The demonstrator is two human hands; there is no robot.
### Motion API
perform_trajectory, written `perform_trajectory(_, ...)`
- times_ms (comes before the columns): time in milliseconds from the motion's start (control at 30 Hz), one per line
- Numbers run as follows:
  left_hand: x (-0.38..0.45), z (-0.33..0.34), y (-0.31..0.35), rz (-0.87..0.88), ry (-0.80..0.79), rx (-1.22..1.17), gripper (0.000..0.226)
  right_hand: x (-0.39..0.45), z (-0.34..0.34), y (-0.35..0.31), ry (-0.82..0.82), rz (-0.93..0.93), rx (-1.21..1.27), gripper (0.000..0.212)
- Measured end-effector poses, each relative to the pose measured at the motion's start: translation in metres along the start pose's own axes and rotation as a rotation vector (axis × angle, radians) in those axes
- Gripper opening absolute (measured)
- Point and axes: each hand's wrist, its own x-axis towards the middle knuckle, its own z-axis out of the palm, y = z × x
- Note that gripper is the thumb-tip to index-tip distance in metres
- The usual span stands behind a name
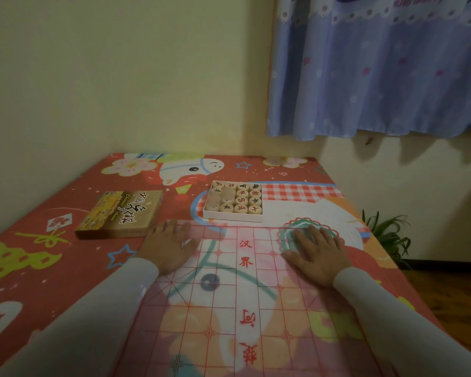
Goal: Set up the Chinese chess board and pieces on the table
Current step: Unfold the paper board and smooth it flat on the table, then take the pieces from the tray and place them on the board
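You are in a home, likely a bedroom or child's room. At twelve o'clock stands a plain cream wall (120,77); at two o'clock hangs a blue flowered curtain (378,77). A red cartoon tablecloth (52,268) covers the table, and at three o'clock a potted plant (389,235) sits on the wooden floor (452,295).

A thin translucent chess board sheet printed with a red grid (245,295) lies flat on the desk, which is covered by a red cartoon-patterned cloth (38,268). The left hand (166,246) rests flat on the sheet's far left corner, the right hand (314,253) flat near its far right side, fingers (302,235) spread. Just beyond the sheet's far edge sits an open white tray of round wooden pieces (235,202). Left of the tray, beside the sheet's corner, lies the brown box lid (121,214).
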Motion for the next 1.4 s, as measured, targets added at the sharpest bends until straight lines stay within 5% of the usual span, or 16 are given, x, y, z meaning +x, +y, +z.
perform_trajectory(100,0.004,-0.013,0.006,0.042,0.116,-0.018,0.077,0.005,-0.012,-0.006,0.069,-0.01,0.04,0.098)
perform_trajectory(367,0.059,-0.056,0.044,0.125,0.23,-0.27,0.024,0.058,-0.041,-0.049,0.138,-0.054,0.301,0.033)
perform_trajectory(600,0.115,-0.07,0.059,0.158,0.065,-0.117,0.015,0.121,-0.046,-0.084,0.063,-0.109,0.338,0.015)
perform_trajectory(900,0.127,-0.081,0.06,0.218,-0.058,0.0,0.011,0.14,-0.056,-0.094,-0.048,-0.062,0.174,0.02)
perform_trajectory(1100,0.127,-0.091,0.063,0.206,0.045,-0.136,0.013,0.139,-0.063,-0.103,0.1,-0.072,0.306,0.02)
perform_trajectory(1400,0.127,-0.081,0.081,0.161,-0.101,-0.319,0.026,0.147,-0.056,-0.118,-0.056,-0.092,0.312,0.037)
